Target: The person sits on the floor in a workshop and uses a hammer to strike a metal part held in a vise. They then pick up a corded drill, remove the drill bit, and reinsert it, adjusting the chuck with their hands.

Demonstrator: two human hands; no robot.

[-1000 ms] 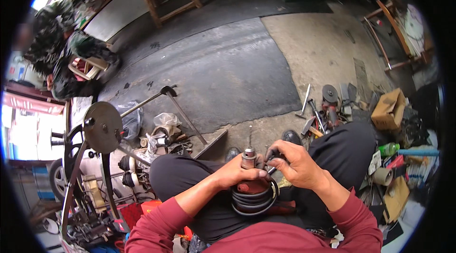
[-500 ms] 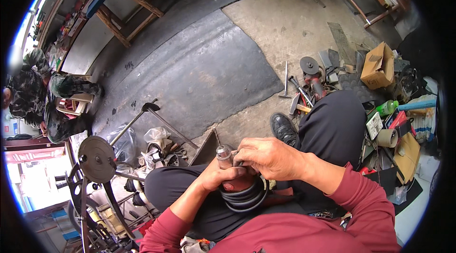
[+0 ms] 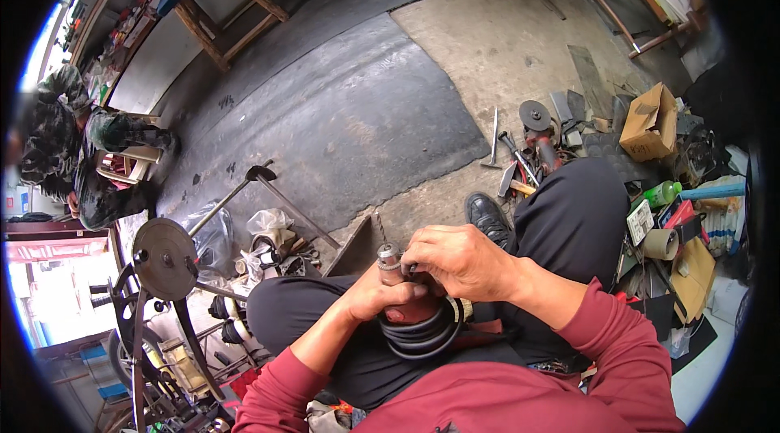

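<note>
A red power drill (image 3: pixel 411 310) stands upright in my lap, its twist bit (image 3: pixel 380 227) pointing up and away from me. The bit sits in the metal chuck (image 3: pixel 390 257). My left hand (image 3: pixel 374 293) is wrapped round the drill's body just below the chuck, thumb across the front. At the chuck's right side, my right hand (image 3: pixel 466 261) has its fingers pinched together on a small dark piece, mostly hidden by the fingers. The drill's black cord (image 3: pixel 419 345) lies in coils round the lower part of the body, over my dark trousers.
To my left stands a metal frame with a round disc (image 3: pixel 165 259). An angle grinder (image 3: pixel 542 143), a hammer (image 3: pixel 509 182) and a cardboard box (image 3: pixel 649 122) lie ahead on the right. A person in camouflage clothes (image 3: pixel 106 140) sits far left. Black matting (image 3: pixel 341 116) covers part of the floor.
The bit and chuck have shifted slightly to the right, with the bit standing a little taller in view. My right fingers have moved slightly at the chuck; both hands keep their hold.
</note>
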